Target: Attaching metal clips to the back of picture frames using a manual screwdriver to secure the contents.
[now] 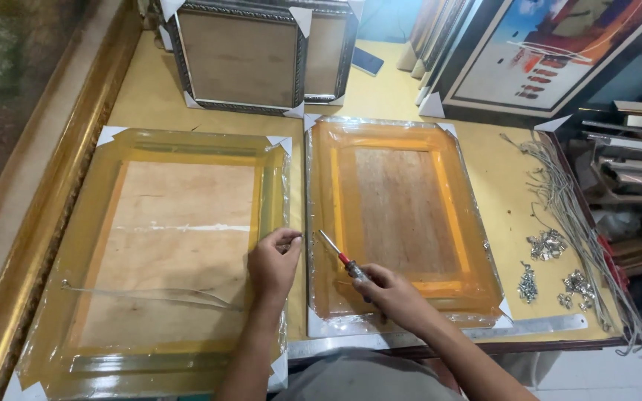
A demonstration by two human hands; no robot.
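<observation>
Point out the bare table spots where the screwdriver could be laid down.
Bare tabletop runs between the right wrapped frame and the wire bundle, above the screw piles. A smaller patch lies behind that frame. The gap between the two wrapped frames is too narrow; the left frame fills its side.

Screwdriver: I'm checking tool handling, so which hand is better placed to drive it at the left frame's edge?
Probably the right hand: it already grips the screwdriver, tip angled toward the left frame, whose right edge the left hand pinches.

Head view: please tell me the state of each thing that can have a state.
Left frame: face down, plastic-wrapped.
Right frame: face down, plastic-wrapped.
Screwdriver: held, tip toward left frame's edge.
Left hand: pinching at frame's right edge.
Right hand: gripping screwdriver.
Wires: loose bundle.
</observation>
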